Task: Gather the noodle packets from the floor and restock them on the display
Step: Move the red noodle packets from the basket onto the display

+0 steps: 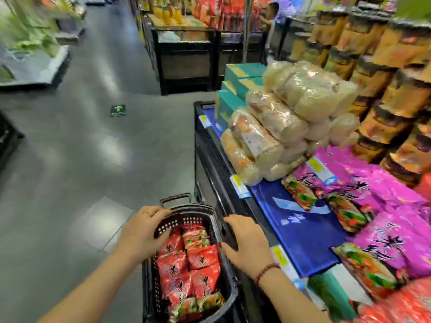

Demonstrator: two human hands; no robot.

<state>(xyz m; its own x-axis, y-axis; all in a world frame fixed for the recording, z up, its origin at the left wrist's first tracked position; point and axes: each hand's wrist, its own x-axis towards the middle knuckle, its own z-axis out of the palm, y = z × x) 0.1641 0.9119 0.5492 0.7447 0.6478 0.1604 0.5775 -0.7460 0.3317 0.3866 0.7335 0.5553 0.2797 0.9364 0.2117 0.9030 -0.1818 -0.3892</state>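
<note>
A black plastic basket (193, 210) stands on the floor against the display, filled with several red noodle packets (200, 255). My left hand (142, 231) grips the basket's left rim, a ring on one finger. On the right rim rests my right hand (247, 241), fingers curled over the edge, a bead bracelet at the wrist. The display (300, 231) to the right has a bare blue patch, with magenta noodle packets (382, 199) beside it and red ones at the lower right corner (401, 304).
Clear bags of pale noodles (286, 127) are stacked on the display beyond the blue patch, teal boxes (235, 94) behind them. Brown packets (384, 73) fill shelves at right. Grey aisle floor (77, 159) stretches left, with a black stand (186, 57) ahead. A person (270, 17) stands far back.
</note>
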